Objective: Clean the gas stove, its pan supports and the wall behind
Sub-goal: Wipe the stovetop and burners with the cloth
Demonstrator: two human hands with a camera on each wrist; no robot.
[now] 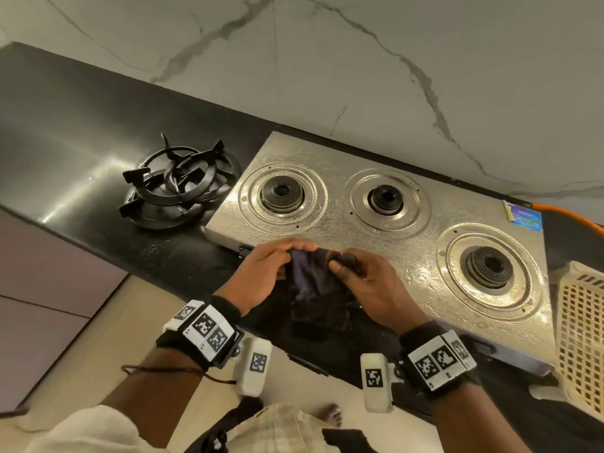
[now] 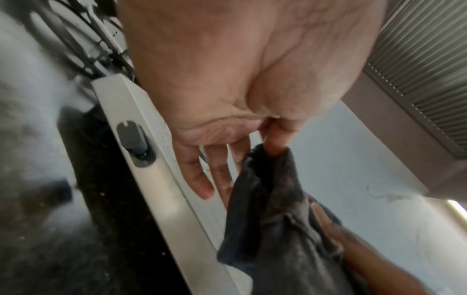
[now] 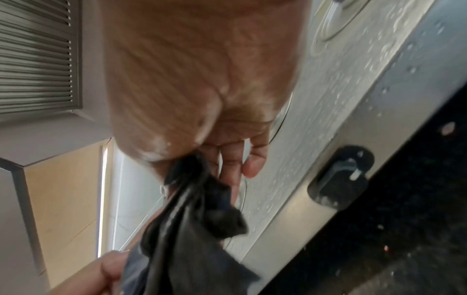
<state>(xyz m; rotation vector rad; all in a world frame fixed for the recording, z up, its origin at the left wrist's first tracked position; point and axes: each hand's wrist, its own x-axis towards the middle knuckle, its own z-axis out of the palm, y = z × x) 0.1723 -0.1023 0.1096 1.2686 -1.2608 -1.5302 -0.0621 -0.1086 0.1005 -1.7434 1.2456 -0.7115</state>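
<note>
A steel three-burner gas stove stands on the black counter, its top bare of pan supports and wet with droplets. The black pan supports lie stacked on the counter left of the stove. Over the stove's front edge both hands hold up a dark cloth. My left hand pinches its upper left corner between thumb and forefinger, the other fingers straight. My right hand pinches the upper right corner. The cloth hangs down between them. The marble wall rises behind.
An orange gas hose leaves the stove's back right. A cream plastic basket stands at the right, close to the stove. Black control knobs sit on the stove's front panel. The glossy counter stretches left.
</note>
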